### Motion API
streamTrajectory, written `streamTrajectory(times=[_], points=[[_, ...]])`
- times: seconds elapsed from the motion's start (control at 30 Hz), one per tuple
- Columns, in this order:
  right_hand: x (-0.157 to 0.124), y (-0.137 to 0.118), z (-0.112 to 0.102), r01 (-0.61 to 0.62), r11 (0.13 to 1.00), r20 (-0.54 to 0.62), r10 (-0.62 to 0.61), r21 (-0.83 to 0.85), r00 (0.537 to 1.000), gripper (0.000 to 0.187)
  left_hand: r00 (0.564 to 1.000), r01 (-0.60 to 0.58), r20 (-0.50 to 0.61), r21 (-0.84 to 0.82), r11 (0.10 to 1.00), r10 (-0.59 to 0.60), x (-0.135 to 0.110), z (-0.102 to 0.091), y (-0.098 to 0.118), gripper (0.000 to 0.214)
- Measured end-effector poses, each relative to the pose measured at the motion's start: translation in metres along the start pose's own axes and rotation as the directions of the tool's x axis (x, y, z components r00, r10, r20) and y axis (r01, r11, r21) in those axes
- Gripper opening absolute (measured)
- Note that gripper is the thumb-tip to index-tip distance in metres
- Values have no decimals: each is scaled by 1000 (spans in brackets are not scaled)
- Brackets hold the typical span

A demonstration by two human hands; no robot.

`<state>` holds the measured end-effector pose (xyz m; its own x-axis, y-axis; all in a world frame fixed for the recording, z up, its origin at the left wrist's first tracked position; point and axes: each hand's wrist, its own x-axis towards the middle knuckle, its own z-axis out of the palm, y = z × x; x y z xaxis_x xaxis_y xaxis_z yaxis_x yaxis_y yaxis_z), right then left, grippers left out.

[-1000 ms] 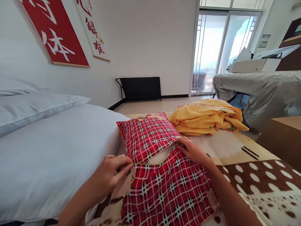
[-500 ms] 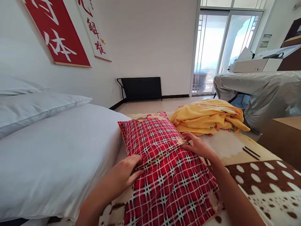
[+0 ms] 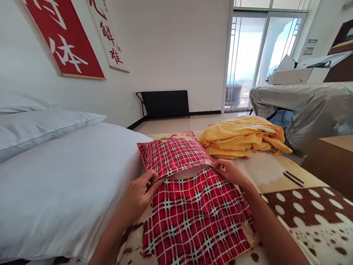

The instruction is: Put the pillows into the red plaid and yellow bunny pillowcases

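A red plaid pillowcase (image 3: 193, 217) with a pillow inside lies on the patterned blanket (image 3: 303, 209) in front of me. Its open edge runs across the middle, and a strip of pale pillow (image 3: 187, 173) shows in the gap. My left hand (image 3: 140, 195) pinches the case's edge at the left end of the opening. At the right end, my right hand (image 3: 230, 171) grips the same edge, fingers closed on the cloth. The far half of the case (image 3: 173, 152) rises beyond the opening.
A large white duvet (image 3: 63, 184) and white pillows (image 3: 41, 127) fill the left. A crumpled yellow cloth (image 3: 242, 138) lies behind the plaid case. A wooden table corner (image 3: 331, 158) and a plastic-covered piece of furniture (image 3: 309, 106) stand at the right.
The opening of the case was nearly closed half a second ago; now it gapes again and the near flap is pulled up toward the far half. Both hands stay at the edge's two ends.
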<state>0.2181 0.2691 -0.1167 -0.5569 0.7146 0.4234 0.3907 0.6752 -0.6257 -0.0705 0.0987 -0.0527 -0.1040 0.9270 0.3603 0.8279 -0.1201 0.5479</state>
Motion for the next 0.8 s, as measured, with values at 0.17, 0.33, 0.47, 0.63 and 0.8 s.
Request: streamTrajectory(times=[0.17, 0.33, 0.47, 0.63, 0.8], points=[[3, -4, 0, -2, 999, -203, 9, 33, 979, 14, 967, 99, -237, -8, 995, -98, 8, 11, -12, 35], [4, 9, 4, -73, 996, -205, 83, 56, 975, 16, 996, 57, 71, -25, 998, -55, 13, 3, -31, 37], [3, 23, 13, -145, 982, -8, 148, 122, 989, 20, 898, 128, 432, -84, 988, -79, 4, -24, -36, 35], [0, 25, 11, -134, 979, 147, 111, 155, 983, 23, 831, 210, 546, -134, 968, -104, -3, -38, -44, 34], [1, 24, 18, -171, 983, 135, 161, 69, 978, 18, 912, 156, 401, -150, 976, -84, 12, -9, -61, 40]])
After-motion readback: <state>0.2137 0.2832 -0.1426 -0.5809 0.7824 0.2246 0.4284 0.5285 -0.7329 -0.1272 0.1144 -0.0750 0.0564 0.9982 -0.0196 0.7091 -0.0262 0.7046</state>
